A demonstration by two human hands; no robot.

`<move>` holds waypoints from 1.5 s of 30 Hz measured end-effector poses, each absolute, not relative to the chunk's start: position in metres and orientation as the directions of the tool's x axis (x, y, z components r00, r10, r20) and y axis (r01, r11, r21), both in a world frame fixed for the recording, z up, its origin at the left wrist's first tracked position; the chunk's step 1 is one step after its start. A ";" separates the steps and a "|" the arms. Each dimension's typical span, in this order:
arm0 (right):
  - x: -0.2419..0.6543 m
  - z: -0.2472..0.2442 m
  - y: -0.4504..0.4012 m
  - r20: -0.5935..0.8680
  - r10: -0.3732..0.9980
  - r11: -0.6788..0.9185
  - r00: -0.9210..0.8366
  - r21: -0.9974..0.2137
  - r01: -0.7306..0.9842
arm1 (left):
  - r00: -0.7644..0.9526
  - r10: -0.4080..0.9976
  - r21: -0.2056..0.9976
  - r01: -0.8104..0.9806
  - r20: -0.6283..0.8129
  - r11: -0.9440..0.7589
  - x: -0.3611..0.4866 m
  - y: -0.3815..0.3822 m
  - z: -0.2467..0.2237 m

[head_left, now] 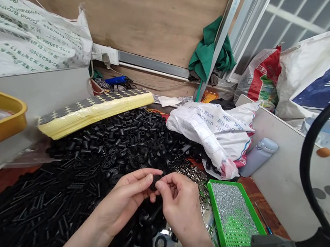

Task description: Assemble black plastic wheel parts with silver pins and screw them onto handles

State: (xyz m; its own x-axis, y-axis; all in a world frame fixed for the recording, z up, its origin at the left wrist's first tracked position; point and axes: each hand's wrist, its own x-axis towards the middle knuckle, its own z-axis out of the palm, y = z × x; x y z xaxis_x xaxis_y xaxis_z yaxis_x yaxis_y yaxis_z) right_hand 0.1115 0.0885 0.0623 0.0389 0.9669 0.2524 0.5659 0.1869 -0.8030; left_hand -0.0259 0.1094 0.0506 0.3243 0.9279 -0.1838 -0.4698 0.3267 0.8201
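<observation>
Over the heap of black rubber parts [124, 152], my left hand [123, 201] and right hand [180, 201] meet, fingers [145, 178] closed, pinching a small black piece [154, 185] between them, just left of a green tray [232, 214].

A: What's sitting off to the left?
B: A yellow plastic tub [9, 118] and a stack of yellow-backed sheets of black adhesive dots [92, 113].
A: And to the right?
B: A green tray [213, 208] of small metal pieces, a pale blue water bottle [258, 157], a crumpled white woven sack [209, 134].
A: Anything higher up?
B: A green cloth [208, 56] draped on a metal upright.
</observation>
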 end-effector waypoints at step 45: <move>0.129 0.062 0.098 0.675 0.695 0.686 -0.247 -0.520 0.508 | 0.438 0.876 0.714 -0.547 -0.200 0.437 -0.029 0.108 0.061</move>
State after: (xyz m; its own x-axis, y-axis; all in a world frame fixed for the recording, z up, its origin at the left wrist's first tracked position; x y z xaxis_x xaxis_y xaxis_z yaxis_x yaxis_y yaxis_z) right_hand 0.1286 0.0980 0.0617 -0.2472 0.6953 0.6749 0.5085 0.6860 -0.5204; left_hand -0.0292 0.1078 0.0611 0.4385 0.8761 -0.2002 -0.5466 0.4368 0.7144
